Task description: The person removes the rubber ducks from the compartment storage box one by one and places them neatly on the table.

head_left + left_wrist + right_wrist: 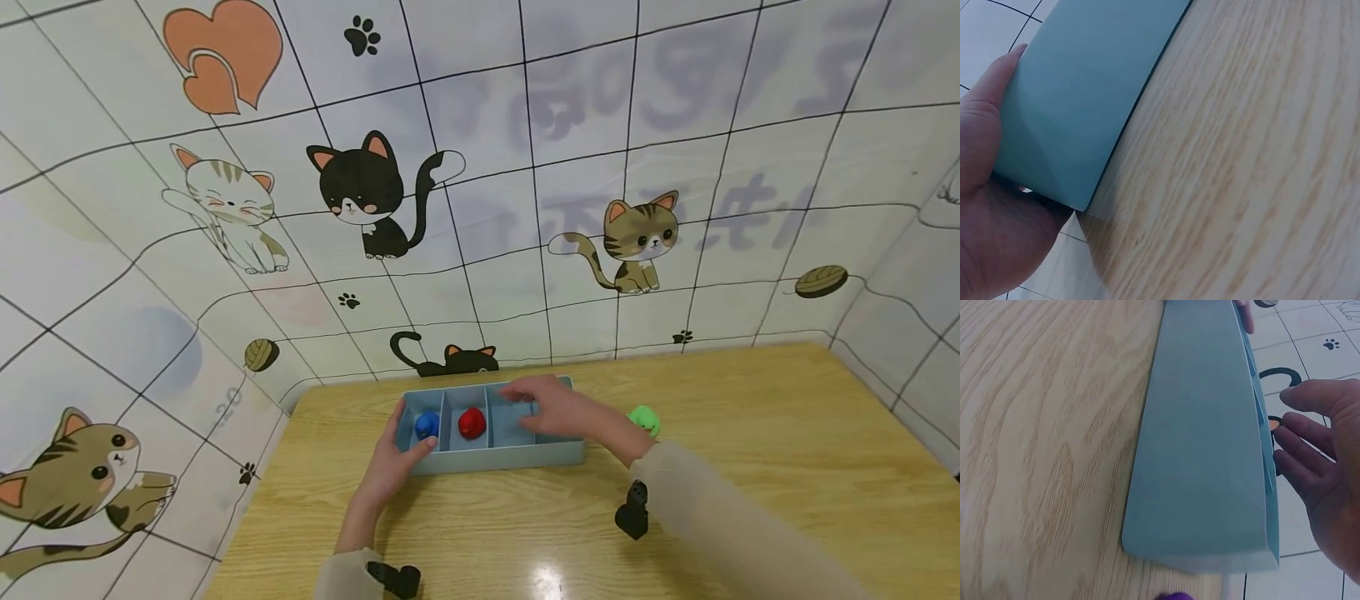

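We've got the blue toy (425, 427) and red toy (472, 423) in, green toy (645, 420) still outside, our left hand (392, 465) gripping the box (498, 460) near the bench's (757, 408) far edge, our right hand (564, 410) loosely spread over it.

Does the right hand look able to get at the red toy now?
Probably yes: the right hand hovers over the tray, and nothing covers the red toy, though a divider stands between them.

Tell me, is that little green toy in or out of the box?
Out: the green toy is on the table, to the right of the box, past its end wall.
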The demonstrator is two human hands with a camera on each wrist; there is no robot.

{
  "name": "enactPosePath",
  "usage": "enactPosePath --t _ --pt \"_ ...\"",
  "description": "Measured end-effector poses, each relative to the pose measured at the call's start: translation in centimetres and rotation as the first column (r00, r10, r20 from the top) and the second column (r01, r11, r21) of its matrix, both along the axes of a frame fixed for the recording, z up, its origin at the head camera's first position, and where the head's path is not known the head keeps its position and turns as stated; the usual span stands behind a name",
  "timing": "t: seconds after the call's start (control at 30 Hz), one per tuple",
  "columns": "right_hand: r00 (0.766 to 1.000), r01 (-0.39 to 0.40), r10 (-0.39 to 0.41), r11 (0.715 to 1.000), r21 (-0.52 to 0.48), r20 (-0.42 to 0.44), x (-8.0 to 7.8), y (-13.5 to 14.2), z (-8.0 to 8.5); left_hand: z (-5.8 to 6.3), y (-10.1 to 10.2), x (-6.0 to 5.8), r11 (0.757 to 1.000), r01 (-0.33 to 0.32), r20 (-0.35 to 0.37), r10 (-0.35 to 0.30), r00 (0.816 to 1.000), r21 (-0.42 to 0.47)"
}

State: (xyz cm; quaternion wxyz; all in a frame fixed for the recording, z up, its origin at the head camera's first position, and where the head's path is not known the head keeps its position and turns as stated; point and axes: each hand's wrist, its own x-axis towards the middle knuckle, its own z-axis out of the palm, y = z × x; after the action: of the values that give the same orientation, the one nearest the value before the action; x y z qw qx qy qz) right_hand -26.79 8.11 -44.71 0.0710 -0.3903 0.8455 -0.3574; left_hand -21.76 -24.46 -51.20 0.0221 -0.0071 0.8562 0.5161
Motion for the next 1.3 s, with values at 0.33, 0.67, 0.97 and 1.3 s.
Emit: enactPosePath --t 0.33,0.67,0.97,1.3 --pt "0.999 -0.004 0.004 1.000 -0.015 0.036 -0.4 -3.5 -0.6 0.1 0.1 0.1 1.000 -0.012 0.009 0.012 1.000 0.015" --pt "0.999 -0.030 0.031 0.999 0.042 -0.025 -0.6 -6.0 -0.7 0.0 0.1 0.0 1.000 -0.019 0.018 0.019 1.000 0.017" --pt "0.999 0.011 -0.014 0.997 0.077 0.037 -0.9 -7.8 -1.3 -0.1 0.0 -0.1 0.999 -0.013 0.013 0.013 1.000 0.031" --pt "1.000 0.024 -0.022 0.992 0.125 -0.015 -1.2 -8.6 -1.9 -0.1 -0.1 -0.1 0.999 -0.007 0.000 0.007 1.000 0.047"
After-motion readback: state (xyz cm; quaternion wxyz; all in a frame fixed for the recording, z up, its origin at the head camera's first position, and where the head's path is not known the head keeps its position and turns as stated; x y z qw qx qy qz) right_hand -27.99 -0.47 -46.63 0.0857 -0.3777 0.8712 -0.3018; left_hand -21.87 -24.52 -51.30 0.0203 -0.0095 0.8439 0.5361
